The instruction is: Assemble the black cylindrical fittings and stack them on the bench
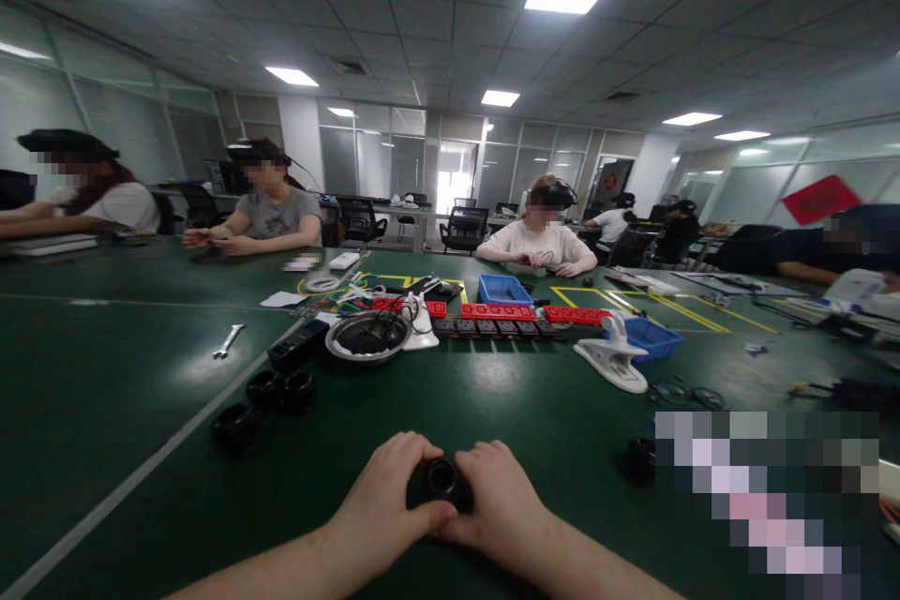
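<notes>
The left hand [395, 499] and right hand [502, 499] curl inward, thumbs and fingers closed around a small black cylindrical piece with a round opening [442, 462], between them above the near edge of the green table [337, 459]; the two-sided grip probably keeps it steady, opening upward; three glossy black rounded pieces [235, 428] cluster to the left, perhaps grouped for easy reach; whether its base touches the table, I cannot tell.

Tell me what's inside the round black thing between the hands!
The black thing has a round opening facing up, but it's too dark inside to tell what's there. The left hand and right hand cover its sides.
</notes>
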Motion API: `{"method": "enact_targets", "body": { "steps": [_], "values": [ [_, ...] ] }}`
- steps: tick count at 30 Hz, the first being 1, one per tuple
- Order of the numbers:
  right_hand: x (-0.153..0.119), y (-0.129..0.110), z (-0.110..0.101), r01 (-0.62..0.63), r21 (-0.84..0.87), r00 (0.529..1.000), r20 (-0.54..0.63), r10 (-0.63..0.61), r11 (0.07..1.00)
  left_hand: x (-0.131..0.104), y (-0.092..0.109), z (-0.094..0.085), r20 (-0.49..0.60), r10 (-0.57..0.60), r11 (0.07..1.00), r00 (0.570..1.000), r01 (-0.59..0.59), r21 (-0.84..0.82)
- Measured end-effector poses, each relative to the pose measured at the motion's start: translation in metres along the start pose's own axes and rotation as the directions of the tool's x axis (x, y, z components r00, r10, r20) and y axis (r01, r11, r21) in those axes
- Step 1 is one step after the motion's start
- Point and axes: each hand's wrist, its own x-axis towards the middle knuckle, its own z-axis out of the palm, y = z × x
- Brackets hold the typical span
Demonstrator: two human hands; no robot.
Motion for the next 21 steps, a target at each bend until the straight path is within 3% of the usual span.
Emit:
{"method": "enact_targets", "body": {
  "steps": [5,13,17,21],
  "values": [
    [-0.001,0.005,-0.002,0.107,0.052,0.994,-0.032,-0.105,0.993,0.001,0.000,-0.002,0.030,0.085,0.996,0.996,-0.083,-0.038],
    [0.007,0.028,-0.010,0.266,0.311,0.947,0.091,-0.307,0.912,0.002,0.002,-0.007,0.091,0.178,0.977,0.980,-0.165,-0.135],
    [0.007,0.024,-0.009,0.207,0.253,0.968,0.087,-0.235,0.945,0.001,0.004,-0.005,0.076,0.157,0.981,0.985,-0.147,-0.123],
    [0.002,0.010,-0.004,0.088,0.067,0.996,0.019,-0.089,0.994,0.000,0.002,-0.001,0.048,0.110,0.990,0.993,-0.106,-0.092]
  ]
}}
